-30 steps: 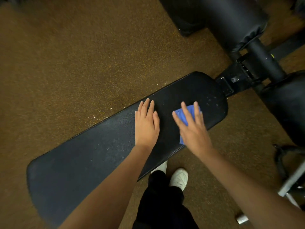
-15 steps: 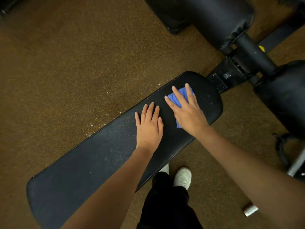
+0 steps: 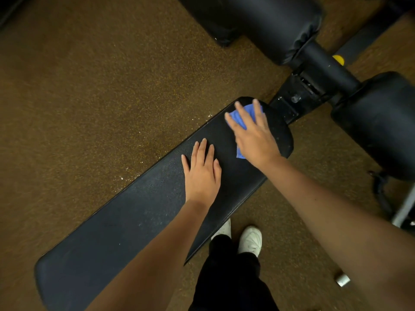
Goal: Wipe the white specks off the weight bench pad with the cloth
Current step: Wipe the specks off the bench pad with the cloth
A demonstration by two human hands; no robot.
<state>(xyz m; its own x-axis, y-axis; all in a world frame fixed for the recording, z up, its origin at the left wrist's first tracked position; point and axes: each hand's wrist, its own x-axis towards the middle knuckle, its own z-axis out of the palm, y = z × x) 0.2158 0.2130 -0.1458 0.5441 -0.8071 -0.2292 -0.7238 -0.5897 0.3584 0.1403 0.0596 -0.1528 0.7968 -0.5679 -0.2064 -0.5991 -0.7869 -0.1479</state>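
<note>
— Where's the cloth (image 3: pixel 239 119)?
— Under the right hand (image 3: pixel 254 136), fingers spread flat, at the bench pad (image 3: pixel 139 212)'s far end.
— The left hand (image 3: pixel 203 173)?
— Flat on the pad, fingers together.

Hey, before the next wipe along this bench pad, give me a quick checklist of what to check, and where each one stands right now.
1. Cloth under the right hand, fingers straight on it: ok.
2. Cloth lying on the bench pad, at its end by the frame: ok.
3. Left hand flat on the pad, apart from the cloth: ok.
4. Pad free of white specks: not ok, faint specks show near the right hand and mid-pad.
5. Whether the cloth's underside is clean: cannot tell, it is hidden.
6. White specks on the floor beside the pad's far edge: not ok.
</note>
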